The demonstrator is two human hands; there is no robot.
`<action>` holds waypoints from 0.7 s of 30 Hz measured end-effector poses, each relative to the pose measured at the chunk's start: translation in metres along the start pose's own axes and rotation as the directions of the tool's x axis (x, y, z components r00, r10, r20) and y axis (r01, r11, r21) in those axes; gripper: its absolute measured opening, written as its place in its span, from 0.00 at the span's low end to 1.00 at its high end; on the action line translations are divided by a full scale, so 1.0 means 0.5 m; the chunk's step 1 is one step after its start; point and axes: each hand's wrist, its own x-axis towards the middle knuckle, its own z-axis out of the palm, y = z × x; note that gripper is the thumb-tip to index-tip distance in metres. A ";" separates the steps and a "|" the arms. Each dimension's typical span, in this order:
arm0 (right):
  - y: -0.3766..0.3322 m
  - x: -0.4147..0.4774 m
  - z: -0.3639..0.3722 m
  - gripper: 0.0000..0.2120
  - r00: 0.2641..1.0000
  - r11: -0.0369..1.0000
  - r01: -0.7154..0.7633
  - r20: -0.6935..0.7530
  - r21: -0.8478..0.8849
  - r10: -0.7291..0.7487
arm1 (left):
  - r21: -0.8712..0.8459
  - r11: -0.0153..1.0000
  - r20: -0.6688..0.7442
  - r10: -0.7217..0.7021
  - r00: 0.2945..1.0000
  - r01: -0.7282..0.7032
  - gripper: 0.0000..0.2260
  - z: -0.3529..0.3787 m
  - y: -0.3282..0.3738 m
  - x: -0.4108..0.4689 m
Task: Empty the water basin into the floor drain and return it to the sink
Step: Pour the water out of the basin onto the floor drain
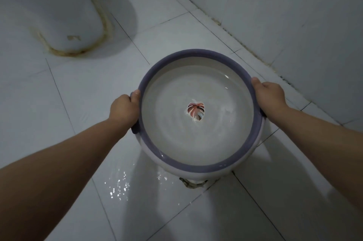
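A round white basin [198, 140] with a purple rim and a leaf picture on its bottom hangs level over the bathroom floor, with water in it. My left hand [123, 110] grips its left rim, thumb over the edge. Gripping the right rim in the same way is my right hand [269, 97]. Just below the basin's near side, a stained floor drain [193, 183] shows partly, the rest hidden by the basin. The sink is out of view.
A white toilet base [59, 11] with a stained seal stands at the upper left. A tiled wall [294, 14] runs along the right. The white floor tiles [121, 183] near the drain glisten with water.
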 end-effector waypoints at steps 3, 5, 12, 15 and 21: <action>-0.002 -0.002 0.000 0.24 1.000 1.000 -0.003 -0.003 -0.015 0.003 | -0.003 1.000 -0.003 -0.004 1.000 0.004 0.27 0.000 -0.001 0.002; -0.003 -0.001 0.000 0.24 1.000 1.000 -0.007 -0.008 -0.022 0.006 | -0.001 1.000 -0.006 -0.003 1.000 0.003 0.27 -0.001 -0.001 0.002; -0.007 -0.004 -0.001 0.23 1.000 0.999 -0.012 -0.008 -0.032 0.012 | 0.012 1.000 -0.016 0.003 1.000 -0.003 0.27 -0.003 0.003 0.004; -0.009 -0.005 -0.002 0.23 1.000 0.999 -0.012 -0.008 -0.042 0.011 | 0.020 1.000 -0.023 0.010 1.000 -0.009 0.27 -0.002 0.002 0.004; -0.013 -0.007 -0.002 0.24 1.000 0.999 0.010 -0.017 -0.052 -0.011 | 0.001 1.000 -0.040 0.016 0.999 -0.016 0.26 -0.004 0.002 0.004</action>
